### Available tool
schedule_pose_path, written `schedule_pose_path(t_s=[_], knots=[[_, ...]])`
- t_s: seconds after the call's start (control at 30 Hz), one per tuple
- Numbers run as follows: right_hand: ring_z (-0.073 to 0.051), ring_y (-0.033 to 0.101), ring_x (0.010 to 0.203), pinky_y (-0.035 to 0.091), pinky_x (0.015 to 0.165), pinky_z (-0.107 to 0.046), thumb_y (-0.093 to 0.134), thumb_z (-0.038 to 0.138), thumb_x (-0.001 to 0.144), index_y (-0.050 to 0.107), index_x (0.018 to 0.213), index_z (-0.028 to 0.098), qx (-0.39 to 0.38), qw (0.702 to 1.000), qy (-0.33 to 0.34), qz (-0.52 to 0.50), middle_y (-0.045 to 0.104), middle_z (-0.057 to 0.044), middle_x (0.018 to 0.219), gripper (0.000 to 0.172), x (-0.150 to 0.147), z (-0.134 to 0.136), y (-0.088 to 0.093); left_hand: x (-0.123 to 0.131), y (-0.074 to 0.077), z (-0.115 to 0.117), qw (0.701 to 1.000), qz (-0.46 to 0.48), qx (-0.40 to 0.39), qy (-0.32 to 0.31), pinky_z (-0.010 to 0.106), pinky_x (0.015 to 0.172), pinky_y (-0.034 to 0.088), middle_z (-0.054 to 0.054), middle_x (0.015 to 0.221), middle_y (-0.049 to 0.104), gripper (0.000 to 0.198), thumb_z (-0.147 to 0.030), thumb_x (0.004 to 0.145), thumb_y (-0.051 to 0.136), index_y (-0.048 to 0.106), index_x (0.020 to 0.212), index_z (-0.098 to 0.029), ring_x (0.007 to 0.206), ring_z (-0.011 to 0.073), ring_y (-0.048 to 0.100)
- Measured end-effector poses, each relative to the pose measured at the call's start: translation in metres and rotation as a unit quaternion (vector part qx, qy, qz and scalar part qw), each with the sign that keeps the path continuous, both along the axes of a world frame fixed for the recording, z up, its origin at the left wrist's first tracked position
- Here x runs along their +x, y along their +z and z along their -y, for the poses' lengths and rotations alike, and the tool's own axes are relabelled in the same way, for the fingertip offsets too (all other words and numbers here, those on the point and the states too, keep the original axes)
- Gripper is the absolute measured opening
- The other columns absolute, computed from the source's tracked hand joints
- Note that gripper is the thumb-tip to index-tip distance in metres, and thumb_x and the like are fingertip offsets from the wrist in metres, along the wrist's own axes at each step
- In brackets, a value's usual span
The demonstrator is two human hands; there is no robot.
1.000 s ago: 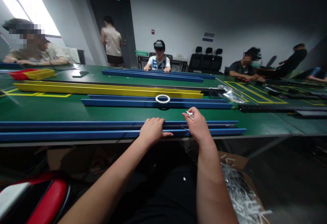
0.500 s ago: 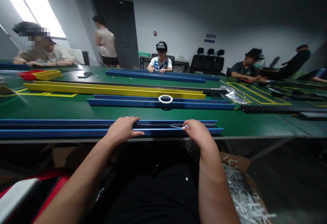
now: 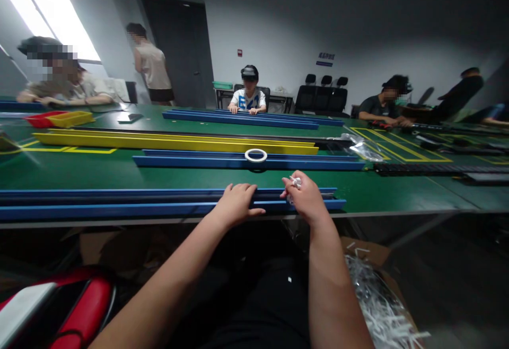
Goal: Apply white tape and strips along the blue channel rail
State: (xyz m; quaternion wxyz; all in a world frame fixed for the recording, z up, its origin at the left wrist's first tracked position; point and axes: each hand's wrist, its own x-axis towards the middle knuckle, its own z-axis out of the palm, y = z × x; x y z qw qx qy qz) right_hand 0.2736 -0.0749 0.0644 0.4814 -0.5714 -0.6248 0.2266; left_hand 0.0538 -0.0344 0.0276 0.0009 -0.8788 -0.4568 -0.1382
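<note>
A long blue channel rail (image 3: 119, 210) lies along the near edge of the green table. Over it rests my left hand (image 3: 237, 204), thumb and fingers apart, spanning from the near wall to the far one. Just to the right, my right hand (image 3: 305, 195) is closed, fingers curled around a crumpled white strip (image 3: 295, 181) that pokes out above the thumb. The right hand is above the rail near its right end; whether it touches the rail I cannot tell. Beyond the hands, a white tape roll (image 3: 255, 155) sits on a second blue rail (image 3: 191, 162).
Yellow rails (image 3: 167, 141) lie farther back, with red and yellow trays (image 3: 71, 119) to the left. Clear plastic wrap (image 3: 363, 149) is at right. Below the table, a cardboard box (image 3: 368, 251) holds white strips. Several people sit or stand around the table.
My left hand has slid right along the rail, closer to the right hand. My right hand has risen slightly, and the thin strip that stretched leftward from it is now bunched in its fingers.
</note>
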Motion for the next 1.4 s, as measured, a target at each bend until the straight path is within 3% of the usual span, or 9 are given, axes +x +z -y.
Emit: schedule_pose_path(t_s=[0.13,0.27,0.47,0.57,0.73,0.93,1.17,1.3,1.4], knots=[[-0.012,0.050,0.052,0.039,0.050,-0.022,0.051,0.055,0.087,0.049,0.081,0.023,0.031,0.998,-0.059,-0.002,0.054,0.003,0.063,0.033,0.002,-0.003,-0.001,0.041,0.000,0.000,0.999,-0.011,0.023,0.020,0.044,0.094,0.040,0.013,0.112,0.066,0.066,-0.072,0.079,0.053,0.056,0.121,-0.021,0.108,0.0317,0.059],[-0.012,0.051,0.056,0.039,0.051,-0.023,0.050,0.053,0.089,0.055,0.090,0.022,0.053,0.994,-0.088,0.018,0.059,0.000,0.074,0.031,0.007,-0.003,0.002,0.040,-0.001,-0.002,0.998,-0.015,0.045,0.029,0.040,0.088,0.041,0.013,0.104,0.067,0.062,-0.072,0.080,0.051,0.059,0.116,-0.021,0.103,0.0304,0.061],[-0.013,0.053,0.057,0.038,0.053,-0.023,0.046,0.050,0.091,0.061,0.090,0.021,0.044,0.994,-0.089,0.042,0.059,0.001,0.069,0.032,0.018,-0.001,0.008,-0.006,-0.005,-0.003,0.998,-0.018,0.053,0.036,0.040,0.087,0.042,0.011,0.106,0.068,0.069,-0.077,0.076,0.049,0.059,0.117,-0.022,0.102,0.0302,0.062],[-0.015,0.057,0.068,0.039,0.061,-0.025,0.051,0.043,0.090,0.065,0.087,0.022,0.035,0.987,-0.067,0.141,0.064,-0.002,0.076,0.026,0.023,-0.003,0.004,-0.043,-0.004,-0.006,0.997,-0.024,0.045,0.052,0.040,0.089,0.042,0.010,0.113,0.068,0.072,-0.077,0.075,0.051,0.059,0.121,-0.023,0.104,0.0303,0.061],[-0.019,0.062,0.086,0.040,0.071,-0.027,0.068,0.035,0.078,0.072,0.098,0.026,-0.077,0.946,0.002,0.315,0.070,-0.005,0.098,0.023,0.021,-0.005,-0.012,-0.098,-0.002,-0.013,0.997,-0.026,0.011,0.065,0.042,0.094,0.043,0.011,0.120,0.066,0.076,-0.078,0.073,0.052,0.058,0.127,-0.024,0.108,0.0313,0.061],[-0.019,0.063,0.086,0.037,0.069,-0.026,0.059,0.022,0.082,0.073,0.090,0.027,-0.101,0.922,0.022,0.372,0.072,-0.004,0.092,0.017,0.019,-0.001,-0.013,-0.112,-0.003,-0.016,0.998,-0.016,0.003,0.064,0.044,0.098,0.042,0.012,0.125,0.065,0.078,-0.078,0.073,0.052,0.058,0.130,-0.024,0.114,0.0324,0.059],[-0.015,0.058,0.077,0.035,0.066,-0.024,0.050,0.027,0.089,0.061,0.094,0.023,-0.017,0.961,0.000,0.275,0.068,-0.003,0.087,0.013,0.022,-0.001,0.000,-0.093,0.003,-0.015,0.999,-0.021,-0.020,0.046,0.046,0.103,0.038,0.014,0.132,0.060,0.080,-0.074,0.076,0.052,0.051,0.136,-0.022,0.122,0.0325,0.053],[-0.015,0.052,0.068,0.031,0.060,-0.025,0.048,0.040,0.090,0.055,0.084,0.022,-0.002,0.969,-0.008,0.249,0.063,-0.001,0.077,0.021,0.020,-0.003,0.001,-0.041,0.006,-0.008,1.000,-0.001,-0.010,-0.002,0.047,0.107,0.032,0.012,0.136,0.057,0.075,-0.070,0.079,0.054,0.048,0.138,-0.025,0.126,0.0304,0.050],[-0.014,0.050,0.066,0.031,0.059,-0.025,0.048,0.043,0.090,0.052,0.076,0.021,0.008,0.974,-0.014,0.228,0.060,-0.001,0.072,0.026,0.020,-0.003,0.002,0.002,0.005,-0.004,0.999,0.005,0.008,-0.040,0.043,0.101,0.038,0.012,0.130,0.060,0.073,-0.070,0.079,0.055,0.048,0.135,-0.024,0.119,0.0292,0.055]])
